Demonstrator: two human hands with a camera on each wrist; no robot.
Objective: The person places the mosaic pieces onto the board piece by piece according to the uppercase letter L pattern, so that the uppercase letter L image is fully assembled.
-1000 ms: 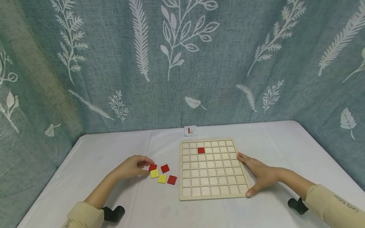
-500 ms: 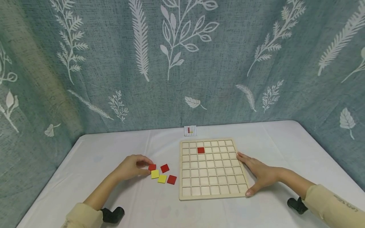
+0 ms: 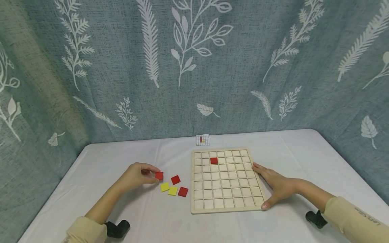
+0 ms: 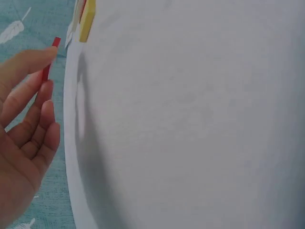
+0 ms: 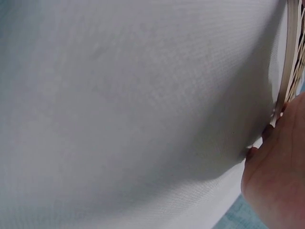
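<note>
My left hand (image 3: 133,177) pinches a square red tile (image 3: 159,176) between thumb and fingers, just left of the loose tiles. In the left wrist view that tile stands edge-on, raised off the cloth. Close by lie two yellow tiles (image 3: 173,191) and two more red ones (image 3: 175,180). A wooden grid board (image 3: 225,211) lies to their right, with one red tile (image 3: 214,160) in its second row from the back, third column from the left. Against the board's right edge rests my right hand (image 3: 279,185), thumb and fingers spread; in the right wrist view its fingertips are partly hidden.
Behind the board lies a small card (image 3: 202,139) printed with a grid and red and yellow marks. White cloth (image 3: 127,153) covers the table, and a patterned teal curtain (image 3: 170,111) hangs behind. Black devices (image 3: 118,229) sit at both wrists.
My left hand has taken hold of the red tile and drawn it a little left and up, away from the yellow tile beside it. The right hand and board have stayed put.
</note>
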